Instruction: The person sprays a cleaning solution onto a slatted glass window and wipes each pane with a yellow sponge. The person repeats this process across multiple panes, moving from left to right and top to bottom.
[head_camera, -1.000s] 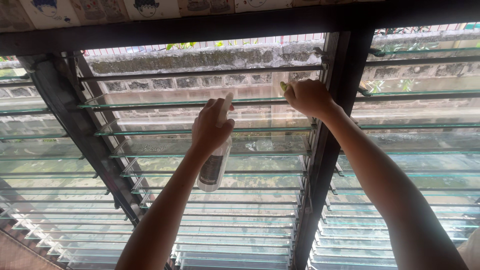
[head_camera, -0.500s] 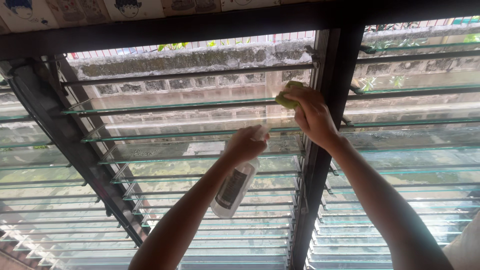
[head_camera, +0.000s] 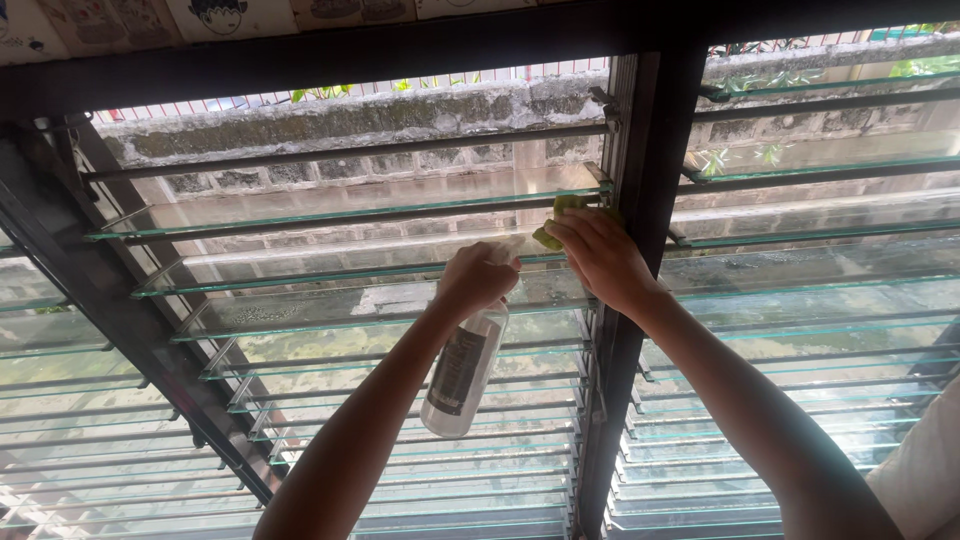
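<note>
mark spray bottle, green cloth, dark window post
spray bottle (head_camera: 460, 378): head view, on its dark label.
green cloth (head_camera: 556, 222): head view, on the fold above the right hand's fingers.
dark window post (head_camera: 652, 130): head view, on its upper stretch.

The spray bottle (head_camera: 461, 375) hangs left of the window post (head_camera: 625, 300) — cloth (head_camera: 556, 222) above it, against a glass slat (head_camera: 340, 212).

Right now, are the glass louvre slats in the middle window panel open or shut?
Open. The glass slats lie tilted nearly flat with gaps between them, and the mossy block wall outside shows straight through the gaps.
</note>
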